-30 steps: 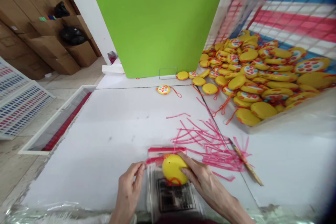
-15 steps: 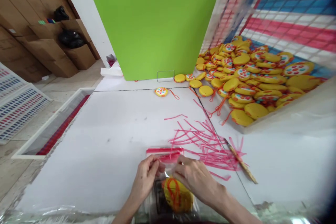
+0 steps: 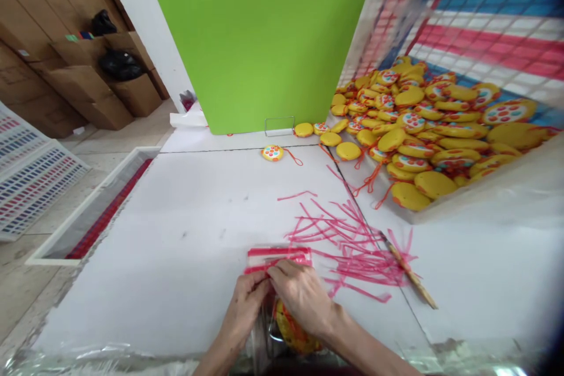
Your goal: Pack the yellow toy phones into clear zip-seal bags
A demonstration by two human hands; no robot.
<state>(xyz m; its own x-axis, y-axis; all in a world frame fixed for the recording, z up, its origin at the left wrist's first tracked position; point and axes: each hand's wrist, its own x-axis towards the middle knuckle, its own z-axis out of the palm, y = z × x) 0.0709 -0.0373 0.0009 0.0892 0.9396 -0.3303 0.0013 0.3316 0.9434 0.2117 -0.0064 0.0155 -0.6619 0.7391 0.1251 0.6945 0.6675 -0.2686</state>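
Observation:
Near the table's front edge lies a clear plastic bag with pink bands at its top end. Inside it, or under its film, is a yellow toy with an orange cord, partly hidden by my right arm. My left hand pinches the bag near its pink-banded end. Close against it, my right hand has its fingers bent and pressed together at the same spot; its fingertips partly cover the bag. Thin pink strips lie in a loose heap just right of my hands.
A wooden-handled stick lies across the strips. Piled yellow toys with orange cords fill the right rear, and a single toy lies farther back. A green panel stands behind. On the left are a white basket and cardboard boxes.
My right hand has moved left and slightly up, now meeting my left fingers at the bag's end. It covers more of the yellow toy. My left hand stays nearly in place.

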